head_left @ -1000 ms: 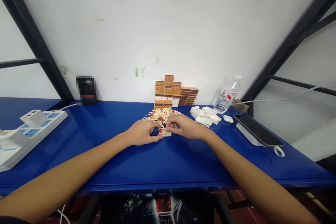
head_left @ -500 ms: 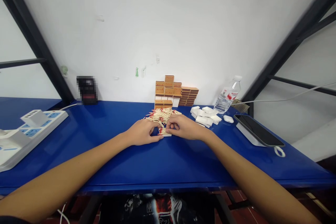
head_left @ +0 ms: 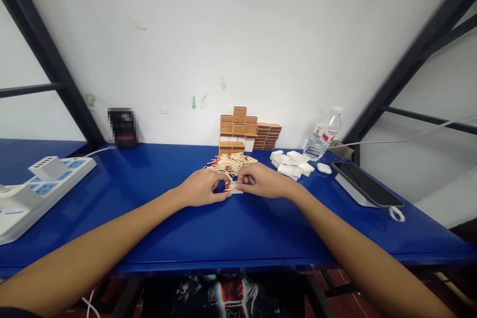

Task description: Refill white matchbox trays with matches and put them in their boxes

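Note:
My left hand (head_left: 203, 189) and my right hand (head_left: 261, 180) meet at the middle of the blue table (head_left: 149, 218), fingers curled around a small white matchbox tray (head_left: 233, 188) filled with red-tipped matches. Both hands pinch at it from either side. Just behind them lies a loose pile of matches (head_left: 229, 163). Stacked brown matchboxes (head_left: 238, 129) stand against the wall behind the pile. A heap of white inner trays (head_left: 292, 164) lies to the right of my right hand.
A white power strip (head_left: 33, 189) sits at the far left. A water bottle (head_left: 323, 135), a small white case (head_left: 324, 168) and a phone on a stand (head_left: 367, 186) are at the right. Black frame bars slant on both sides.
Hardly anything has moved; my right fingers shifted slightly on the small tray of matches.

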Motion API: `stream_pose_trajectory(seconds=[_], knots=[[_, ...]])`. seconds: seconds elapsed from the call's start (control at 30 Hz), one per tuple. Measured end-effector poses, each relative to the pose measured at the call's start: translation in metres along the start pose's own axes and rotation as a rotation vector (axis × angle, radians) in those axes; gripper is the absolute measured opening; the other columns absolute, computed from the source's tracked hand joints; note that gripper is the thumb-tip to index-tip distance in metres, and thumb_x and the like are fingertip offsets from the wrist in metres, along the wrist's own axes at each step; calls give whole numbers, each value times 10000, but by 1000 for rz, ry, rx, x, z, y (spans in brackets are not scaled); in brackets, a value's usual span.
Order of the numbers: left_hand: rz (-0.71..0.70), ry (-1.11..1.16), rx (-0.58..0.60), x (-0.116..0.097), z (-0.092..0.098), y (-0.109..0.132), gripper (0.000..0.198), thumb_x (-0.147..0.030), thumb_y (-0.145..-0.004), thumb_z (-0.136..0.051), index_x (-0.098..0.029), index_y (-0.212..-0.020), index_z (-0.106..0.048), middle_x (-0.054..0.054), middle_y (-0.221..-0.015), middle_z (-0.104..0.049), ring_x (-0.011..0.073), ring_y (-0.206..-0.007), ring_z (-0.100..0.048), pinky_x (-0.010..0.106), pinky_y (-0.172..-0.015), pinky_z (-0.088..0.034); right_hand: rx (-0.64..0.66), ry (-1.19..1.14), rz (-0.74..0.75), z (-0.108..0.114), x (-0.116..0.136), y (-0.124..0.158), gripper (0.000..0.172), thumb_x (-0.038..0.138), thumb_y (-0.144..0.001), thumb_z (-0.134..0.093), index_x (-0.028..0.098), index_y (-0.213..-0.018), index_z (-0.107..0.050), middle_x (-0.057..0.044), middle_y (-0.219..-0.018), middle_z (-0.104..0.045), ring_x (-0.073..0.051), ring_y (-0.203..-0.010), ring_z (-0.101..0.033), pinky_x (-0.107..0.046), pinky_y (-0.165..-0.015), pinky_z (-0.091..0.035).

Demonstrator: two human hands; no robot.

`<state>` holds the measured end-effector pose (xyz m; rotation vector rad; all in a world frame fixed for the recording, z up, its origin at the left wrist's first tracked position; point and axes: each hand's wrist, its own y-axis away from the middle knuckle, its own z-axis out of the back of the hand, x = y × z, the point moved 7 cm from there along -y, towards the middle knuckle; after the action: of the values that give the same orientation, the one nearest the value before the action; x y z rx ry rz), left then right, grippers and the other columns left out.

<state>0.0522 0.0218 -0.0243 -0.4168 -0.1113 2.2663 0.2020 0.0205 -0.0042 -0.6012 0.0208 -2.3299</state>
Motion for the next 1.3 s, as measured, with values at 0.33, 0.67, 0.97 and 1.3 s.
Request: stream_pose_trajectory(seconds=[0.33,0.67,0.97,1.3], knots=[[2,-2,3,-2,2,0,330,-518,-926,-631,-212,-1019,-711,-26,-669,-637,149,-601,-576,268,-570,-330,-25,-6,34,-7,1,-5,80,173,-940,-644,169,-895,-710,-27,-811,-621,-155,-740,-524,-268,-674,-374],[7,1,9,-2,2,0,355,-524,-920,-632,-209,-1057,-721,-24,-664,-632,153,-597,-580,272,-573,-341,-3,-14,89,-3,4,-1,170,213,-1011,-564,183,-1007,-732,-54,-879,-623,-179,-804,-544,-296,-752,-413],[10,0,13,-2,2,0,369,-529,-922,-631,-210,-1085,-720,-22,-672,-633,154,-597,-572,275,-571,-329,1,-11,97,-6,3,-1,153,198,-994,-587,194,-1023,-737,-41,-869,-616,-169,-791,-548,-287,-753,-403],[2,3,1,-1,1,0,367,-535,-922,-631,-213,-1071,-725,-19,-670,-639,156,-602,-584,276,-569,-329,13,-8,49,-3,-2,0,33,154,-870,-667,171,-858,-693,-26,-812,-646,-153,-740,-545,-261,-660,-385]])
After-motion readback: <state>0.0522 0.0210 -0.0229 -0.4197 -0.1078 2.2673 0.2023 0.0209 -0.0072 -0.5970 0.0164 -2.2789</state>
